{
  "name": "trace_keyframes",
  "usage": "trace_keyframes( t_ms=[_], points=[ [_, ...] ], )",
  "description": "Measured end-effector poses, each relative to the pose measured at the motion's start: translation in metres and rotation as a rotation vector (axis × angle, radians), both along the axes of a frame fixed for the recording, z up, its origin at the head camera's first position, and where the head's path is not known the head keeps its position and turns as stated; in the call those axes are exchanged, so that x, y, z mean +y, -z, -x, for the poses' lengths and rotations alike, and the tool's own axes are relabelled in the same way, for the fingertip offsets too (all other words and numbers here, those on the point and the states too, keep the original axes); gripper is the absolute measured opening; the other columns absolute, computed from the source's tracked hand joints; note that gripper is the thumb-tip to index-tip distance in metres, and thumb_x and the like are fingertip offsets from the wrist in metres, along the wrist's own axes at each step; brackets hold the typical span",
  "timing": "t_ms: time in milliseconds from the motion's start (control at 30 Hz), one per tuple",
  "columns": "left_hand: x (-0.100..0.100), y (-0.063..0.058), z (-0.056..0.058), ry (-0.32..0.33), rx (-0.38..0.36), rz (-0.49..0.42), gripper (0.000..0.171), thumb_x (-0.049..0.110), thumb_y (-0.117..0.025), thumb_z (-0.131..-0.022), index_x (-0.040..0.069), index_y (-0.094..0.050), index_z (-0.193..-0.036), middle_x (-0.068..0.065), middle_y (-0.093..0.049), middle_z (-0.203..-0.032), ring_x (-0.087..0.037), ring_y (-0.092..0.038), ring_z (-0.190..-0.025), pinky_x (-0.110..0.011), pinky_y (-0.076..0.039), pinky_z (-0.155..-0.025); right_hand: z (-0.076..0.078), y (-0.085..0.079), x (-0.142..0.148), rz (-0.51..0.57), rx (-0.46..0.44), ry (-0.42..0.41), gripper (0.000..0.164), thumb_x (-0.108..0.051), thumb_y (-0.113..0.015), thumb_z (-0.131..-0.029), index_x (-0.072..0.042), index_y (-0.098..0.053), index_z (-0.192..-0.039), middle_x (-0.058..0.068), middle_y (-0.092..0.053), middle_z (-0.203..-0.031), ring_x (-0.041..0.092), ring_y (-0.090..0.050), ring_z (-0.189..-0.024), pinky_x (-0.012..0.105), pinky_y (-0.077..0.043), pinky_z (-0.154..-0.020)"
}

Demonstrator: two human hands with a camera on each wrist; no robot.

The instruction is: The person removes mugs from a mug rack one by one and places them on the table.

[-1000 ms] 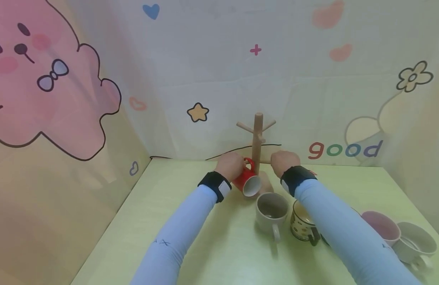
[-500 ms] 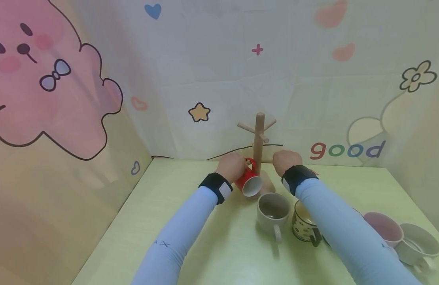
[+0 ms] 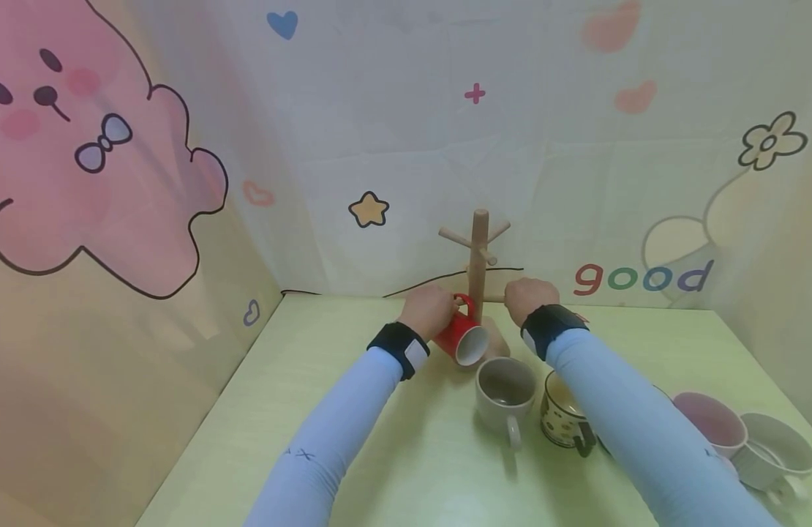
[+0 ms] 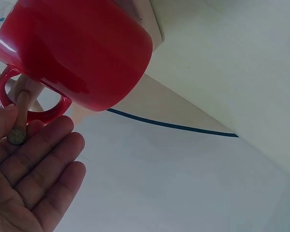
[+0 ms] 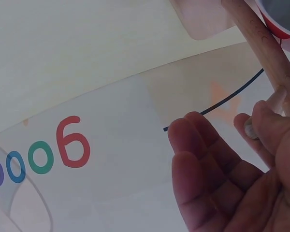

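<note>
A red mug (image 3: 453, 333) with a white inside lies tilted at the left of a wooden mug tree (image 3: 478, 271), its mouth facing the front right. In the left wrist view a peg (image 4: 20, 121) passes through the mug's handle (image 4: 50, 115). My left hand (image 3: 427, 311) pinches the handle beside the peg's end with thumb and forefinger, its other fingers extended. On the opposite side my right hand (image 3: 532, 298) holds another peg (image 5: 250, 129) between thumb and forefinger; its remaining fingers are loosely bent. The mug partly covers the tree's base (image 3: 494, 342).
A grey mug (image 3: 505, 399) stands in front of the tree. To its right are a patterned mug (image 3: 560, 421), a pink mug (image 3: 712, 424) and a whitish mug (image 3: 771, 454). My right sleeve (image 3: 633, 417) hides part of that row. A printed cloth (image 3: 406, 146) hangs behind the table (image 3: 301, 351).
The red mug's mouth has swung slightly to the right. Both hands stay at their pegs, and the head view has shifted a little.
</note>
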State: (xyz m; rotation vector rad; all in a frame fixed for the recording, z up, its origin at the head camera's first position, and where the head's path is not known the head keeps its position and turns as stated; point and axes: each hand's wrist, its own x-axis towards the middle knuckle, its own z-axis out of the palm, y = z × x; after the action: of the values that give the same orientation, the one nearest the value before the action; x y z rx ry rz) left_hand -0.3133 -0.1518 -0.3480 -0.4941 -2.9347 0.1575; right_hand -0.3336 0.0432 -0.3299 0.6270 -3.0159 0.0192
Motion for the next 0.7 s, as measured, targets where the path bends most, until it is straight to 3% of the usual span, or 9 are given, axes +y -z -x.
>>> trace_keyframes(
  t_ms=[433,700],
  points=[
    [0.0,0.0,-0.005,-0.003,0.003,-0.045,0.025,0.031,-0.061,-0.1,0.012,-0.077,-0.1,0.001,-0.06,-0.066,-0.014,-0.055,-0.063,-0.018,-0.044,-0.053,0.012,0.001,0.001,-0.012,0.01,-0.026,0.005,-0.002,-0.067,-0.089,0.001,-0.072,-0.087,0.01,-0.061,-0.068,0.026,-0.059,-0.061,0.046,-0.058,-0.062],
    [0.004,-0.001,-0.008,0.05,0.001,0.06,0.016,0.021,-0.067,-0.097,0.021,-0.078,-0.109,0.003,-0.065,-0.073,-0.012,-0.055,-0.067,-0.019,-0.045,-0.059,0.014,-0.004,0.002,-0.001,-0.013,-0.044,0.009,-0.001,-0.064,-0.091,0.0,-0.071,-0.085,0.008,-0.06,-0.066,0.025,-0.057,-0.061,0.043,-0.056,-0.059]
  ],
)
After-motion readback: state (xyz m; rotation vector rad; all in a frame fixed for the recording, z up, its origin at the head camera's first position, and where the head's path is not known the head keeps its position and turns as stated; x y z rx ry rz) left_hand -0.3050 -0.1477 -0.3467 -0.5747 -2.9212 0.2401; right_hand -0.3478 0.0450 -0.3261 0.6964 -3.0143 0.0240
